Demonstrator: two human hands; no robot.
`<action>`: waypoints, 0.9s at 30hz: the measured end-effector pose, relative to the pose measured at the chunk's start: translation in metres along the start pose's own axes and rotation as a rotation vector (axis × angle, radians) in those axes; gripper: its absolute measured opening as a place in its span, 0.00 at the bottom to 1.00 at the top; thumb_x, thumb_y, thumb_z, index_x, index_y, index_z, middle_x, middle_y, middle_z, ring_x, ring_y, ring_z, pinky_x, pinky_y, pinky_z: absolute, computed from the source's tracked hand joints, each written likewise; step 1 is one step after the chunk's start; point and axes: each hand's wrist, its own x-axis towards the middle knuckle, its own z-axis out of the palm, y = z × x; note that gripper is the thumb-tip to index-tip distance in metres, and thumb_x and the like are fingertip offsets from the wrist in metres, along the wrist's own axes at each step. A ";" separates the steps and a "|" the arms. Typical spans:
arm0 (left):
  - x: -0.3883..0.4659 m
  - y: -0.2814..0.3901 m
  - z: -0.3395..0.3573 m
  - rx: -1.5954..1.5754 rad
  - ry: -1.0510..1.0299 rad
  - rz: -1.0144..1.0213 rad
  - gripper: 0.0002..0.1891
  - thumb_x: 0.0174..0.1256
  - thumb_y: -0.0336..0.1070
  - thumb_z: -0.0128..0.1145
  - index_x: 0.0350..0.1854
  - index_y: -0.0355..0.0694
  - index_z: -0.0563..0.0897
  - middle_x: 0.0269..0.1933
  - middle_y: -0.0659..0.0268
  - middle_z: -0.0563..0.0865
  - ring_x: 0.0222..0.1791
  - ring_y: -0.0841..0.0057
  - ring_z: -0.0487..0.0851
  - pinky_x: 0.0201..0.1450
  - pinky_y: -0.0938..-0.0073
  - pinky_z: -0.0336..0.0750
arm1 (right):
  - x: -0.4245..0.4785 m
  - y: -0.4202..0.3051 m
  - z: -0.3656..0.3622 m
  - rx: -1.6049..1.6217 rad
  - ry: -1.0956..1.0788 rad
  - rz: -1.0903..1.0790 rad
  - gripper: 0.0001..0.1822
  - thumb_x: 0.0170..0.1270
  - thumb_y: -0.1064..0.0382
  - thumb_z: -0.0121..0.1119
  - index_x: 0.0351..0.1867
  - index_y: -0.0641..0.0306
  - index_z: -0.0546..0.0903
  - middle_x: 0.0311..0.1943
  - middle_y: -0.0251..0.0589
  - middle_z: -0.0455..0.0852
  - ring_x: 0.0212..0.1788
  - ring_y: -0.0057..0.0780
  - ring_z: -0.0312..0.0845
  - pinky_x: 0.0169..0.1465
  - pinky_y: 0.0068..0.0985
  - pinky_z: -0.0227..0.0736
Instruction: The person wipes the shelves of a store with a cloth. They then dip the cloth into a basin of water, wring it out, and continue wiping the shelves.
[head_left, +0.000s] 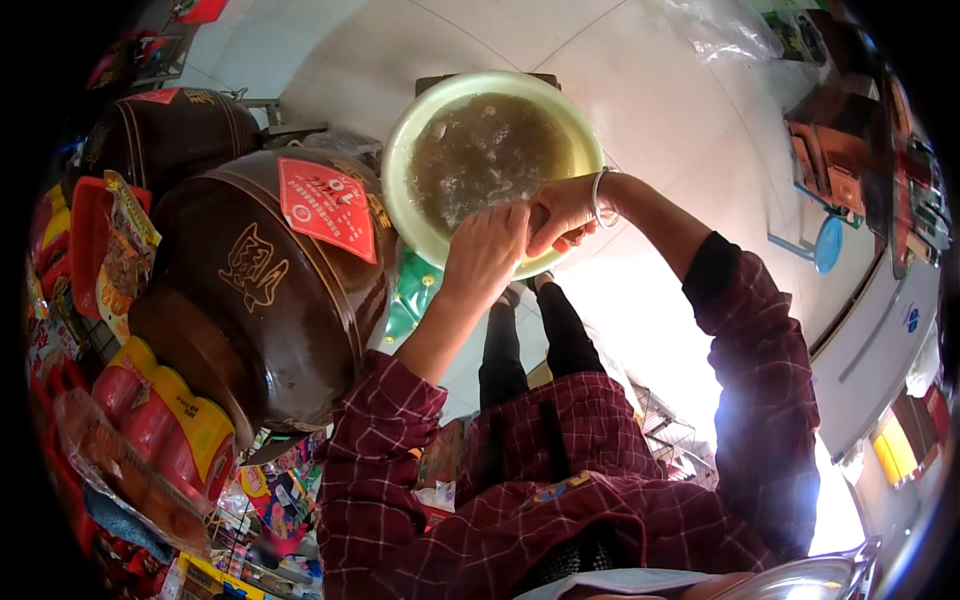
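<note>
A pale yellow-green plastic basin (396, 187) holds murky brown water (487, 150) with bubbles on its surface. My hands meet above its near rim. My right hand (564, 214), with a metal bangle at the wrist, is curled around a small brown thing (538, 216). Against the same thing, the fingers of my left hand (487, 247) are bent, with their tips close to my right thumb. Most of the brown thing is hidden by my fingers, so its exact kind is unclear.
Big brown glazed jars (255, 277) with a red label (328, 208) stand close on the left. Packaged goods (161, 420) crowd the lower left. Under the basin shows a dark stand (435, 84). A blue round-topped item (827, 245) and a white appliance (877, 352) are at right.
</note>
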 end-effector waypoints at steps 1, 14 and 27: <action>-0.001 0.000 -0.003 -0.173 0.059 -0.024 0.25 0.51 0.32 0.65 0.51 0.37 0.68 0.42 0.56 0.77 0.41 0.61 0.81 0.43 0.66 0.76 | -0.005 0.001 0.002 -0.076 0.156 -0.084 0.12 0.51 0.54 0.67 0.34 0.57 0.84 0.16 0.33 0.79 0.17 0.25 0.74 0.20 0.27 0.67; -0.030 0.024 -0.008 -3.336 -0.858 -0.025 0.40 0.65 0.65 0.47 0.64 0.31 0.63 0.56 0.37 0.68 0.48 0.43 0.78 0.38 0.34 0.79 | -0.032 -0.050 0.049 -1.145 1.372 -1.375 0.11 0.43 0.67 0.65 0.27 0.62 0.74 0.42 0.45 0.77 0.43 0.37 0.79 0.55 0.40 0.79; -0.051 0.023 -0.045 -3.175 -1.117 0.417 0.36 0.58 0.35 0.63 0.63 0.25 0.57 0.42 0.40 0.77 0.20 0.66 0.81 0.16 0.78 0.77 | -0.053 -0.084 0.053 -1.383 1.269 -1.701 0.15 0.49 0.48 0.60 0.23 0.52 0.68 0.32 0.32 0.72 0.32 0.25 0.74 0.32 0.21 0.74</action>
